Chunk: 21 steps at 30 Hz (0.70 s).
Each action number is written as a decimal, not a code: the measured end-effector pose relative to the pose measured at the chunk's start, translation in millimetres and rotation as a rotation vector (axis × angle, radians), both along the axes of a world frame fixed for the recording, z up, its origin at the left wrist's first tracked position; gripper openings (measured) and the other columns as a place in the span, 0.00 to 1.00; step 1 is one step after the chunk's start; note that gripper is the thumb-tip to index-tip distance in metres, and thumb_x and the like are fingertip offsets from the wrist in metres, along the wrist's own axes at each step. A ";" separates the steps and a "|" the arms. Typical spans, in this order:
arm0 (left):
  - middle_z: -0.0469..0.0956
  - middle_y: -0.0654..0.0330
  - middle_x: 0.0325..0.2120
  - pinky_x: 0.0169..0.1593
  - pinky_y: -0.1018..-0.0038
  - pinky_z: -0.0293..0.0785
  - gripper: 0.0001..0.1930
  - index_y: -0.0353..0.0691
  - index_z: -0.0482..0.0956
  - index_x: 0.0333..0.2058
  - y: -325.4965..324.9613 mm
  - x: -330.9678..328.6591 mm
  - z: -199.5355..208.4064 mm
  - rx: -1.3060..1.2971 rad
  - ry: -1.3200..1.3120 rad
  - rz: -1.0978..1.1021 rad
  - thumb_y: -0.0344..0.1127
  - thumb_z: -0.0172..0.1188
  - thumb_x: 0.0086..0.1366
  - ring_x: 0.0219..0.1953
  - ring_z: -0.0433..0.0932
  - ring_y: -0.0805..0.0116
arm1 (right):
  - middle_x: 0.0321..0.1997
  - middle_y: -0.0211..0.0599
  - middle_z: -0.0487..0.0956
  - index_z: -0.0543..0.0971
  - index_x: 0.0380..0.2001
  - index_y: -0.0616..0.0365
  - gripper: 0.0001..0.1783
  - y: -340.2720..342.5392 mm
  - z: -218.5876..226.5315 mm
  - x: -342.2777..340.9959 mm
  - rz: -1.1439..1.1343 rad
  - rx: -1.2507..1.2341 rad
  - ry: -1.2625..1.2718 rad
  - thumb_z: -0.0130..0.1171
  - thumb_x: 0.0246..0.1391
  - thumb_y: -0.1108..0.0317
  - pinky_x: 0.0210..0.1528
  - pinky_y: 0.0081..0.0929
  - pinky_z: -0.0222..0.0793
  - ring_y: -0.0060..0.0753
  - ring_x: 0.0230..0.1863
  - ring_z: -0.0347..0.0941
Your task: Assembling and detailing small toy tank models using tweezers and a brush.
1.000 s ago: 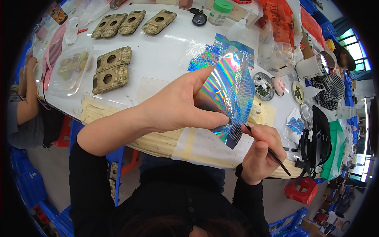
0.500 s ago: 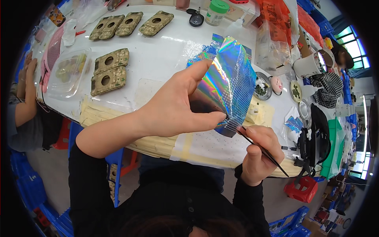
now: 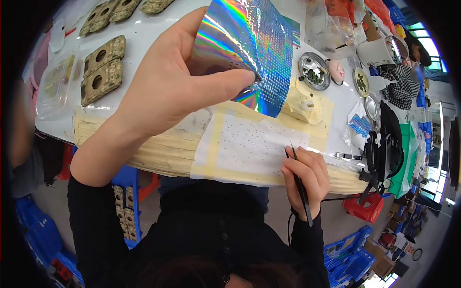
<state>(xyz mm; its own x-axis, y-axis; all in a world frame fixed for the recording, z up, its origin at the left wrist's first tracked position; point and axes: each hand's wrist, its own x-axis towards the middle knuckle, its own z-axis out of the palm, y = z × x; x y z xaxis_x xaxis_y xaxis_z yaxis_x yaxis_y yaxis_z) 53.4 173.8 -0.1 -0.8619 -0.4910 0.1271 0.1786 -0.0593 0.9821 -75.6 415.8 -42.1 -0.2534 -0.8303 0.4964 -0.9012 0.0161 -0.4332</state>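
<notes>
Up far left, the left hand (image 3: 165, 89) pinches the foil sheet (image 3: 257, 48) above the table (image 3: 144, 43); the right hand (image 3: 305, 180) grips tweezers (image 3: 298, 180), tip pointing far onto the white sheet (image 3: 252, 149), nearer it.

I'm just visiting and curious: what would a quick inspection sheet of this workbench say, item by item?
Surface: white table with a white dotted sheet taped down by cream masking tape.
Job's things: shiny rainbow foil sheet held up; thin black tweezers, tip at the dotted sheet.
Clutter: tan blocks with round holes, round metal dish, clear plastic bags, checkered cloth.
Grips: left hand pinches the foil; right hand holds the tweezers like a pen.
Cables: black cord hanging off the table's edge at the right.
Surroundings: red stool, blue crates, another person's arm at the left.
</notes>
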 end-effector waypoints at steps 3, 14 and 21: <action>0.77 0.54 0.43 0.48 0.72 0.75 0.28 0.32 0.62 0.56 -0.7 0.5 -2.5 -0.022 -0.020 0.038 0.23 0.60 0.56 0.44 0.78 0.69 | 0.34 0.38 0.80 0.80 0.29 0.57 0.14 2.3 -3.8 -0.4 -0.010 0.022 0.042 0.70 0.33 0.77 0.39 0.32 0.73 0.41 0.36 0.75; 0.73 0.52 0.50 0.54 0.72 0.70 0.34 0.31 0.56 0.59 -7.9 -0.4 31.6 0.415 -0.039 -0.115 0.22 0.62 0.55 0.50 0.73 0.70 | 0.38 0.34 0.80 0.78 0.30 0.55 0.11 -9.6 11.9 -3.7 0.075 0.223 0.372 0.63 0.38 0.72 0.51 0.39 0.72 0.37 0.41 0.71; 0.72 0.50 0.50 0.55 0.71 0.70 0.34 0.30 0.56 0.59 3.8 -4.3 28.5 0.192 -0.085 -0.008 0.22 0.63 0.55 0.51 0.73 0.69 | 0.40 0.35 0.79 0.76 0.30 0.56 0.10 -15.5 32.4 -6.4 0.167 0.379 0.383 0.60 0.38 0.73 0.54 0.39 0.70 0.36 0.40 0.71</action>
<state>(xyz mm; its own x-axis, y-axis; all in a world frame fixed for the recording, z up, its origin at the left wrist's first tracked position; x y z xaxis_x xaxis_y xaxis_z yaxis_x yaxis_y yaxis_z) 49.1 177.6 28.5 -0.8693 -0.4926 -0.0413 0.0943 -0.2474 0.9643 -81.9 400.2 -9.6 0.0365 -0.9818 0.1866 -0.9966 -0.0496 -0.0665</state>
